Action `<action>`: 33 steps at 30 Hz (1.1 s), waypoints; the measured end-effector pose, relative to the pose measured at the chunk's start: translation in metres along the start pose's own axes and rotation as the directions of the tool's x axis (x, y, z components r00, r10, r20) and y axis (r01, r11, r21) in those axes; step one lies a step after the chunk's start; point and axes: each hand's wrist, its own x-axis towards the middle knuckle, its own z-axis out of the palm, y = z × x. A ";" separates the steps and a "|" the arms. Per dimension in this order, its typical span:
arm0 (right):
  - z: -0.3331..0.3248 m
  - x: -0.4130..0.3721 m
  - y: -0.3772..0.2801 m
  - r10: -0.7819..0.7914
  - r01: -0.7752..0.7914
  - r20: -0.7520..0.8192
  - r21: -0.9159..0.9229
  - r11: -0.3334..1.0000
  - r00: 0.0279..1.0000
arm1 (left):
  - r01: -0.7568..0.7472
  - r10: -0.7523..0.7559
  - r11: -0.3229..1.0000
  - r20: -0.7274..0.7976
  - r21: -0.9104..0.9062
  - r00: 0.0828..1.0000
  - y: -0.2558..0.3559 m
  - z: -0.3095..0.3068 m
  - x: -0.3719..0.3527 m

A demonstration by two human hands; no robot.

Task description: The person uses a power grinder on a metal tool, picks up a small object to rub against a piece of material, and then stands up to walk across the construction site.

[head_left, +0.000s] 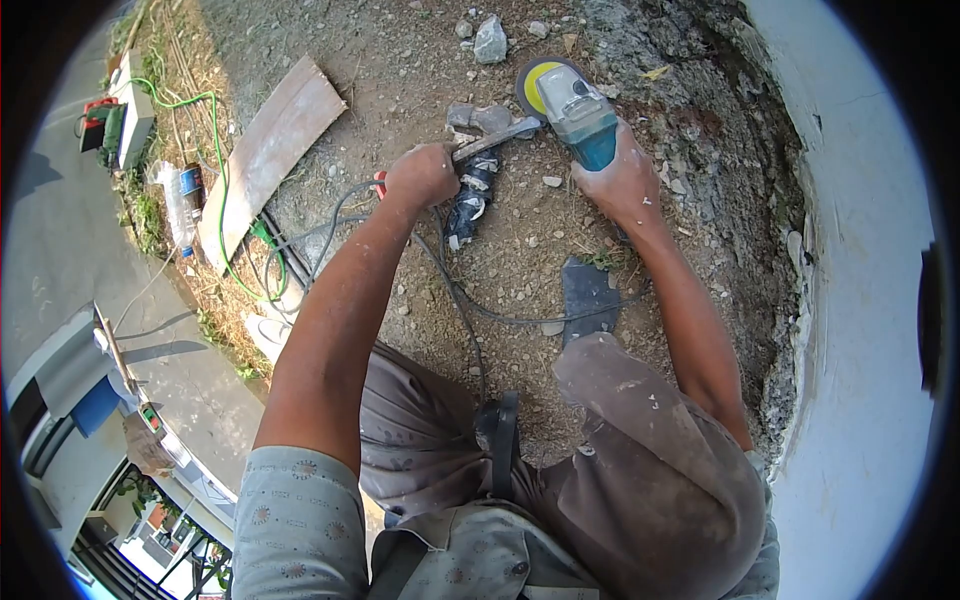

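Note:
My right hand is closed around the body of a teal and grey angle grinder, whose yellow-faced disc points away from me. Wrapped in my left hand is a long flat metal tool with a bit of red at its near end; its kind does not show clearly. The tool's far end lies right at the lower edge of the disc. Below the tool, a dark taped bundle with pale patches rests on the dirt. Beyond the tool sits a greyish stone.
A wooden board lies at the left beside a green cord and bottles. A grey cable crosses the ground by a dark slate piece. A white wall rises at the right, and a pale rock lies ahead.

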 end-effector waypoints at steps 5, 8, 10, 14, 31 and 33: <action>0.001 0.000 0.001 -0.011 0.011 0.003 -0.003 1.000 1.000 | -0.014 0.013 1.000 -0.021 -0.011 1.000 0.005 -0.007 -0.005; -0.001 0.000 -0.003 -0.006 0.006 0.008 0.003 1.000 1.000 | -0.015 0.015 1.000 -0.017 -0.027 1.000 0.003 -0.004 -0.003; -0.002 0.001 -0.005 0.002 -0.002 0.002 0.006 1.000 1.000 | -0.017 0.017 1.000 -0.027 -0.012 1.000 0.002 -0.002 -0.002; 0.001 0.001 -0.001 -0.030 0.030 0.004 0.013 0.999 1.000 | 0.010 -0.010 1.000 -0.010 -0.006 1.000 0.000 0.000 0.001; -0.004 0.005 -0.007 0.028 -0.028 0.032 0.016 0.999 0.999 | -0.011 0.010 1.000 -0.034 -0.026 0.999 0.005 -0.005 -0.006; -0.005 0.005 -0.008 0.042 -0.041 0.048 -0.027 0.999 0.998 | -0.014 0.013 1.000 -0.034 -0.027 0.999 0.006 -0.005 -0.006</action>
